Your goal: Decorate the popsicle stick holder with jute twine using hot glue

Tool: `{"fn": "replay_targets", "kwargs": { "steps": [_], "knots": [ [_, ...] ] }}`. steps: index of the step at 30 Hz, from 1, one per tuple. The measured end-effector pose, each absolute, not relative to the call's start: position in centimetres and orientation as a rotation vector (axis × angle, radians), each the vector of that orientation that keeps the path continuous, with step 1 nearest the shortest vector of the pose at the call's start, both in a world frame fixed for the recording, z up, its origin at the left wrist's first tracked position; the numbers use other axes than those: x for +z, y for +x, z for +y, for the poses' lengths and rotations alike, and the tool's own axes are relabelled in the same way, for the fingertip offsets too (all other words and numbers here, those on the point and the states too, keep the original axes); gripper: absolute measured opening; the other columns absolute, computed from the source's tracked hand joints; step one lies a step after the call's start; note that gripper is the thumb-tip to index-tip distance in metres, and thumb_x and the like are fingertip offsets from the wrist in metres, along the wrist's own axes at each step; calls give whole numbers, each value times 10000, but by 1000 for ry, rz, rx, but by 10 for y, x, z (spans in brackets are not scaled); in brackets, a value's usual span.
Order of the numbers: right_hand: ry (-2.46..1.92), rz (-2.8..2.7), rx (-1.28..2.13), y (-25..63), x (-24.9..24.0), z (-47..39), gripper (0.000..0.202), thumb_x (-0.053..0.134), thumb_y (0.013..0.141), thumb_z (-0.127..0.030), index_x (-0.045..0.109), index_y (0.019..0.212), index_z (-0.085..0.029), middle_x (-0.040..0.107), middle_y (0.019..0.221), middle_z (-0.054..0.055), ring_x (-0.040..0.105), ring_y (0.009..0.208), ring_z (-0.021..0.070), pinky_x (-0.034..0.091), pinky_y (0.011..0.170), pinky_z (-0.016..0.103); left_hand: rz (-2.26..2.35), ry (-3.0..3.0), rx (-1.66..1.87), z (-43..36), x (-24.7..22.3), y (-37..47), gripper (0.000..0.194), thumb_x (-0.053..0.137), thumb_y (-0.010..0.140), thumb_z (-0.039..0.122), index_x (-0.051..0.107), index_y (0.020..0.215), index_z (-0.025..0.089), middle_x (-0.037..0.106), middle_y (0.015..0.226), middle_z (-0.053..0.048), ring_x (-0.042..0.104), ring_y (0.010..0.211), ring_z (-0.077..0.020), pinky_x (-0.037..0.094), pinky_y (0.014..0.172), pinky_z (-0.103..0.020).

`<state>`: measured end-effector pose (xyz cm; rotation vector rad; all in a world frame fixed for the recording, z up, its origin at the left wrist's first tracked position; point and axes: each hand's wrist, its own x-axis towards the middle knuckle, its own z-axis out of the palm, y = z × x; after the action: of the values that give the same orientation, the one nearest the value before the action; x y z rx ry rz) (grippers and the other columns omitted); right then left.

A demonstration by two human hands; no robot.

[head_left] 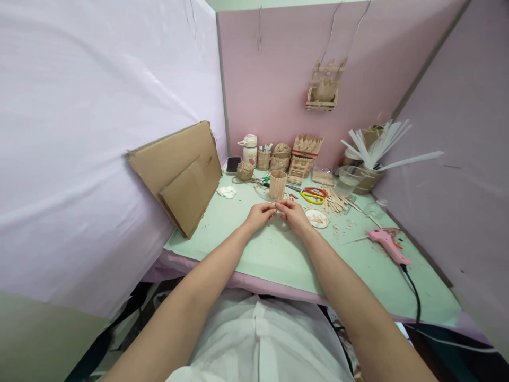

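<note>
Evidently the work sits partway along: the cup [277,185] stands upright on the surface [254,260], its wall of upright sticks looking complete on the side that shows, though its far side and inside are hidden. Just on the near side of the cup, the left hand [260,214] and right hand [293,214] meet, fingers bent and narrow, tips close together; whether they pinch some small piece, I cannot tell. Loose sticks [337,202] lie spread to the right of the cup, so there seems to be unused material. Nearer than those, right of the cup, a dish [318,225] holds small pale bits, which look ready for use and not yet fixed to anything. Farther right of the cup, the glue gun [387,246] lies on its side, out of both hands. Behind the cup to the left, the twine [245,171] is mostly wound in a ball. No small pieces can be made out on the cup's wall, so any detailing appears undone.
</note>
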<state>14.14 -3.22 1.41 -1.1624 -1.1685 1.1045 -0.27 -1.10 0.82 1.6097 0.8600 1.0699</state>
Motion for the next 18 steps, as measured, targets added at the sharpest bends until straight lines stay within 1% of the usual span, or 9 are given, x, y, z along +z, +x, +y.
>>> {"fn": "replay_targets", "kwargs": {
  "steps": [4,8,14,18],
  "knots": [
    [-1190,-1157,1059,140,14,-33,370,700,595,-517,591,724,-187,574,662,-12,488,602,121,365,529,238,858,1661,1072,-9,5,-3,183,613,722,299,674,735,128,565,570,8,481,554,-98,376,579,-231],
    [-1221,-1065,948,140,13,-31,336,685,616,-488,568,691,-182,544,660,-16,456,590,114,367,530,238,814,1696,1011,-7,2,-4,206,617,725,313,684,744,119,610,624,-13,500,573,-103,399,604,-239],
    [-1267,-1032,809,145,8,-25,314,621,672,-481,543,669,-177,480,621,-25,412,568,110,355,512,235,768,1682,980,-9,4,-4,228,619,718,310,688,780,101,621,636,-19,511,562,-96,403,587,-231],
    [-1280,-1010,711,146,3,-22,298,598,689,-473,547,680,-179,495,617,-17,431,584,123,372,544,245,747,1673,963,-10,6,-3,243,636,704,330,681,768,99,623,631,-19,511,551,-93,402,572,-226]
  ]
}}
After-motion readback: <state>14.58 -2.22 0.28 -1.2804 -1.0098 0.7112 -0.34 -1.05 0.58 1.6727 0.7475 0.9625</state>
